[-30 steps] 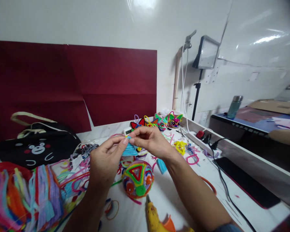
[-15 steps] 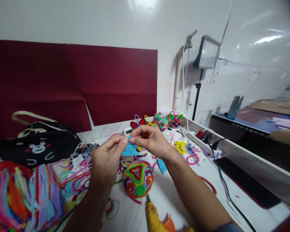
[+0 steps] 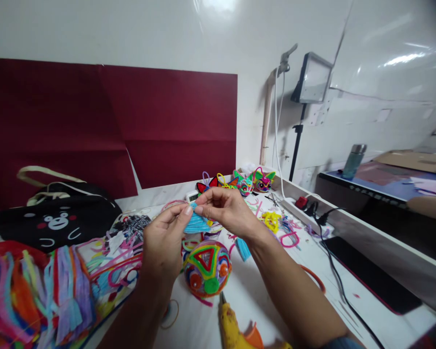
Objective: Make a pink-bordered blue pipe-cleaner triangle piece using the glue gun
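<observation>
Between my two hands is a light blue piece of pipe cleaner rows, fanned out below the fingertips. My left hand pinches its upper left edge. Thumb and fingers of my right hand close on its upper right edge. Just below them on the table sits a round ornament covered in coloured pipe cleaners, with a red triangle, orange discs and a green nose. A yellow glue gun lies in front, its nozzle near the ornament. Another light blue piece rests under my right forearm.
Bundles of coloured pipe cleaners fill the left, beside a black bag. Finished ornaments stand at the back. A power strip and a black phone-like slab lie right. A person's arm shows at the far right.
My left hand has shifted slightly to the right and its wrist has turned a little. The blue piece is tilted slightly differently; my right hand is nearly still.
</observation>
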The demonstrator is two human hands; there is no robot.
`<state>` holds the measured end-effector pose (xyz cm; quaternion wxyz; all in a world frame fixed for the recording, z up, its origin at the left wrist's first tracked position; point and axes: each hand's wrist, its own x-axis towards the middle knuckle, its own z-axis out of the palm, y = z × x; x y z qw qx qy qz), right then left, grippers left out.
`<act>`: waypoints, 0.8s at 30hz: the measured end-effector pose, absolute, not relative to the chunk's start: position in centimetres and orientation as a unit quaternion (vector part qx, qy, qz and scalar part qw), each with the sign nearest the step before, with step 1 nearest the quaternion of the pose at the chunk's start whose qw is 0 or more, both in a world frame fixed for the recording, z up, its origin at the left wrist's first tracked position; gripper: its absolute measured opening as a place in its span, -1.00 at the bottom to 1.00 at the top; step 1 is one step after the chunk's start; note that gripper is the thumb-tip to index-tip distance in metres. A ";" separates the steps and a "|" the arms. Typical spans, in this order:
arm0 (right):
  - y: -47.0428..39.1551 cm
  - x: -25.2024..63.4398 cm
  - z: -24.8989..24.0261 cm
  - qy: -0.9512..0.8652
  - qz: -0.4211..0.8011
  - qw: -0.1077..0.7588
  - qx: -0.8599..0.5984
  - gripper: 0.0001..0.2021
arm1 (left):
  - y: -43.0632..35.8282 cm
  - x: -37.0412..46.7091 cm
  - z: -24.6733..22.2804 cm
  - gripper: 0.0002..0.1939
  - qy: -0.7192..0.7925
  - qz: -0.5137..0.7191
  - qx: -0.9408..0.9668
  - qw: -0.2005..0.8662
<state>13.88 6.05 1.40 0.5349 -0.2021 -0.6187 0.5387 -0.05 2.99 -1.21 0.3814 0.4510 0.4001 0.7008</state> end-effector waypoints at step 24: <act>5.7 13.8 1.5 -0.626 0.528 0.510 -0.263 -0.70 | 3.1 0.5 -1.8 -0.74 0.403 0.717 0.452 0.346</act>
